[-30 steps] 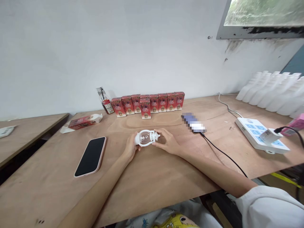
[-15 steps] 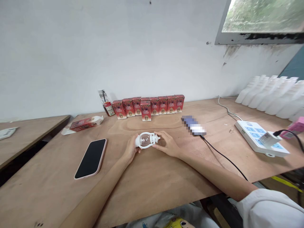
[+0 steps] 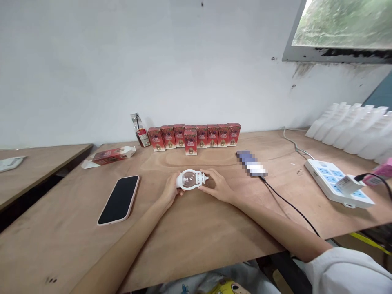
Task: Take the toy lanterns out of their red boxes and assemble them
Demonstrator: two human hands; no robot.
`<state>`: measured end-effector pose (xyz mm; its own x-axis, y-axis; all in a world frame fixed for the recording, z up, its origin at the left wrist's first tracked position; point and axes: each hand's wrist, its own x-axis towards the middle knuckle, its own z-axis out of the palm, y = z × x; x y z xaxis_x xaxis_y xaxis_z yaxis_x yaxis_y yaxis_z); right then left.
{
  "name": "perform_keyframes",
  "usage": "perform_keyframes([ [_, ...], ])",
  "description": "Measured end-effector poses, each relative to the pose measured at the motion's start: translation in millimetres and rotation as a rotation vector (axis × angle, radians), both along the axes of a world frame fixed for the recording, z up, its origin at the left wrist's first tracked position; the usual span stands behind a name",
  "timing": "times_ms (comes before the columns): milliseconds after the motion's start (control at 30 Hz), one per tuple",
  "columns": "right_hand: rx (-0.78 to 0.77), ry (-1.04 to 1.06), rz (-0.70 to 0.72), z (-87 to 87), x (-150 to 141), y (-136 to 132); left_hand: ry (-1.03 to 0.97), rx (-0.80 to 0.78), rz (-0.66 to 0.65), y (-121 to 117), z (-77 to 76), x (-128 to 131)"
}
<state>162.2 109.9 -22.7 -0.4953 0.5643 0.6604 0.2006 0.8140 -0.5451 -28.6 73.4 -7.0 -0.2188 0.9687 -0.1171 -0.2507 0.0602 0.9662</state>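
Observation:
A small white lantern-shaped ornament (image 3: 190, 179) with a clear round middle lies sideways between my hands, just above the table or resting on it; I cannot tell which. My left hand (image 3: 172, 188) is closed around its wide white base. At the pointed top end, my right hand (image 3: 217, 187) grips the cap with thumb and fingers curved around it. Behind the hands, several red printed boxes (image 3: 191, 143) stand upright in a row, one of them in front of the others.
An opened red box (image 3: 110, 156) lies at the left, near a dark-screened phone (image 3: 119, 200). A bottle in clear wrap (image 3: 141, 134) stands by the wall. Rightward are a blurred-out phone (image 3: 251, 163) on a black cable, a white power strip (image 3: 337, 183) and several white bottles (image 3: 352, 130).
The view has shifted slightly, so everything appears a little further right. Both hands keep the same hold on the lantern ornament.

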Motion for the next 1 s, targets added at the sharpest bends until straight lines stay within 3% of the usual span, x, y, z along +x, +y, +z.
perform_keyframes([
  [267, -0.096, -0.005, -0.019, 1.4, 2.6, -0.7, -0.044, -0.021, -0.02, -1.4, 3.0, 1.8],
  [1000, -0.409, 0.152, 0.129, -5.3, 3.8, 1.4, -0.058, 0.013, 0.014, -1.1, 2.0, 2.8],
])
